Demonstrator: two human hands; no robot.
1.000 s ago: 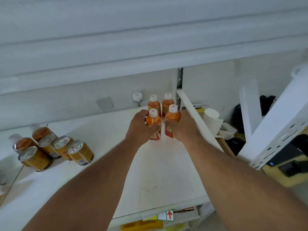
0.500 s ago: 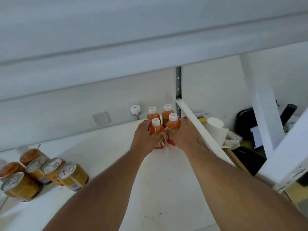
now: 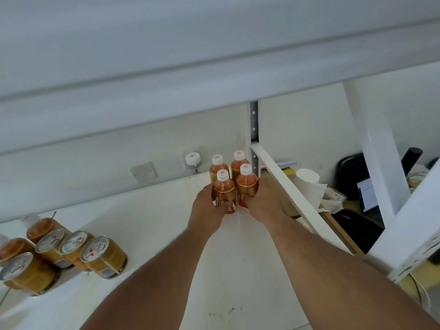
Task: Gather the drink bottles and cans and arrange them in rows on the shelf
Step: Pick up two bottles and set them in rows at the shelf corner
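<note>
Several orange drink bottles with white caps stand in two rows at the back right corner of the white shelf (image 3: 147, 217). My left hand (image 3: 206, 210) grips the front left bottle (image 3: 223, 186). My right hand (image 3: 266, 203) grips the front right bottle (image 3: 246, 181). Behind them stand two more bottles (image 3: 217, 166) against the back wall. Several gold cans (image 3: 104, 256) and two more orange bottles (image 3: 39, 226) sit grouped at the shelf's left end.
An upper shelf board (image 3: 214, 55) hangs overhead. The shelf's right side rail (image 3: 285, 186) runs beside my right hand, with a slotted upright (image 3: 254, 125) at the back. Past it lie a paper roll (image 3: 307, 176), a laptop and bags.
Both hands have slid their bottles back toward the rear pair. The view has shifted forward and up, so the cans on the left now appear lower.
</note>
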